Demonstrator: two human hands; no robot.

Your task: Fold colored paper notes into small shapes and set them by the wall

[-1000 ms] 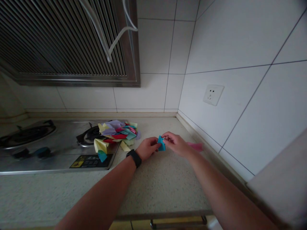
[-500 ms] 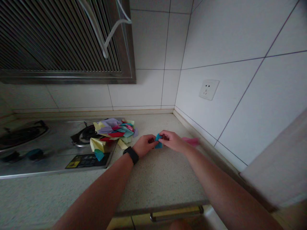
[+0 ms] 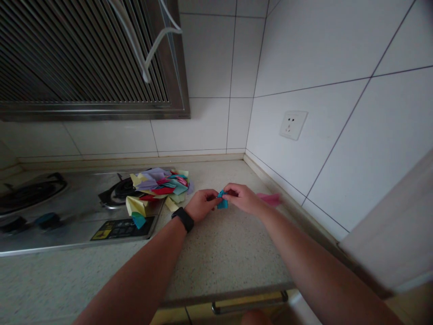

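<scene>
A small piece of folded blue paper (image 3: pixel 222 203) is pinched between my two hands, just above the speckled countertop (image 3: pixel 230 253). My left hand (image 3: pixel 202 204), with a black watch on its wrist, grips the paper's left side between thumb and fingers. From the right, my right hand (image 3: pixel 241 197) holds its upper right part with the fingertips. My fingers cover some of the paper, so its full shape is hidden. Beyond my right hand, a pink paper piece (image 3: pixel 269 199) lies on the counter.
To the left, a heap of colored folded papers (image 3: pixel 162 183) spreads over the edge of the gas stove (image 3: pixel 81 203). A range hood (image 3: pixel 91 63) hangs above it. White tiled walls meet in the corner, with a socket (image 3: pixel 293 125) on the right one. A drawer handle (image 3: pixel 250 306) is below the counter.
The hands keep their hold on the blue paper, with only slight finger movement. The whole view has shifted a little.
</scene>
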